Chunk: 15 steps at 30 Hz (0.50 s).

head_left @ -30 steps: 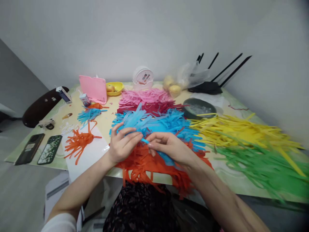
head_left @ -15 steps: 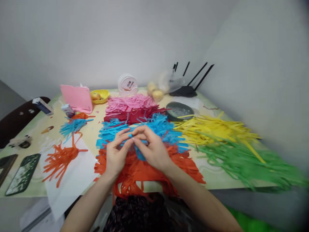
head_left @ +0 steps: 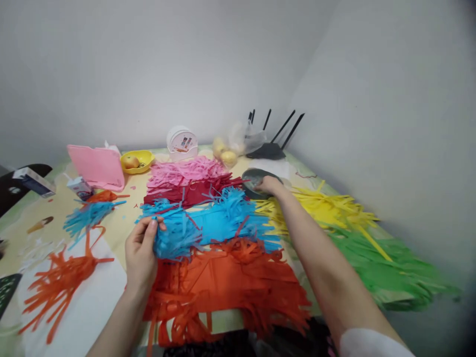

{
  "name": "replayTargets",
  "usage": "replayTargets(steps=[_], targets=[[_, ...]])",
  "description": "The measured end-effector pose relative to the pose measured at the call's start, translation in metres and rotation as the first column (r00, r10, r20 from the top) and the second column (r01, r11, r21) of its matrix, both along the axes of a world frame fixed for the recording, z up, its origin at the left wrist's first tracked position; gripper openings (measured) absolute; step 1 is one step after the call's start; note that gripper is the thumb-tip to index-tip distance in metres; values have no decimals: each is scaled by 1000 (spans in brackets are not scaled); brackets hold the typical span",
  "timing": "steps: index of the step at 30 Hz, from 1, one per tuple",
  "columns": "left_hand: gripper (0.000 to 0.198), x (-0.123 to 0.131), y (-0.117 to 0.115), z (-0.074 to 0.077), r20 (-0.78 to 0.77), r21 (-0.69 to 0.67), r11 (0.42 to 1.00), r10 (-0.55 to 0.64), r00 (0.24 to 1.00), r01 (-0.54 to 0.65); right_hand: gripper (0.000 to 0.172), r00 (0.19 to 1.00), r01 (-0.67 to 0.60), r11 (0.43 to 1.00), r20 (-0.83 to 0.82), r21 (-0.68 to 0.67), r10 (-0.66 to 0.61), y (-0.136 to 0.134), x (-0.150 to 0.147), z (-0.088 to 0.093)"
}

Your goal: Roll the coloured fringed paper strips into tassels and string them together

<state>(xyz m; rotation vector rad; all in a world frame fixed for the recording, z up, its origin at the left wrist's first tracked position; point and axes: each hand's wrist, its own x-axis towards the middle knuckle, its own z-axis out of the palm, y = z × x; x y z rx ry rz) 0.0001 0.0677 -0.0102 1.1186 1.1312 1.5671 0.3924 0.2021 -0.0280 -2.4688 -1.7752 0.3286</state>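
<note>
My left hand (head_left: 143,245) is closed in a pinch on the top of a blue paper tassel (head_left: 174,240), whose fringe spreads to the right. Over the dark oval dish (head_left: 256,176) at the back, my right hand (head_left: 270,185) reaches down with its fingers bent. Whatever those fingertips hold is too small to make out. Blue fringed paper (head_left: 217,220) lies across the middle. In front of it is orange fringed paper (head_left: 241,277), and behind it are crimson fringed paper (head_left: 186,192) and pink fringed paper (head_left: 189,169).
Yellow fringed paper (head_left: 330,206) and green fringed paper (head_left: 394,263) lie at the right. An orange tassel (head_left: 67,272) rests on white paper (head_left: 82,307) at the left. Behind stand a pink tablet case (head_left: 96,166), a yellow bowl (head_left: 147,159) and a black router (head_left: 267,150).
My hands have parted. The left moved left with the blue tassel, and the right went from the tassel up to the dark dish. The view has shifted too.
</note>
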Motion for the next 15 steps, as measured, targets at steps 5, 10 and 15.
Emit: replayTargets(steps=[5, 10, 15], targets=[[25, 1, 7, -4, -16, -3, 1000, 2, 1000, -2, 30, 997, 52, 996, -44, -75, -55, 9, 7, -6], [25, -3, 9, -2, -19, -1, 1000, 24, 1000, -24, 28, 997, 22, 998, -69, 58, -18, -26, 22, 25], [25, -5, 11, 1, -11, -28, 999, 28, 1000, -28, 28, 870, -410, 893, -374, -187, 321, -86, 41, 50]])
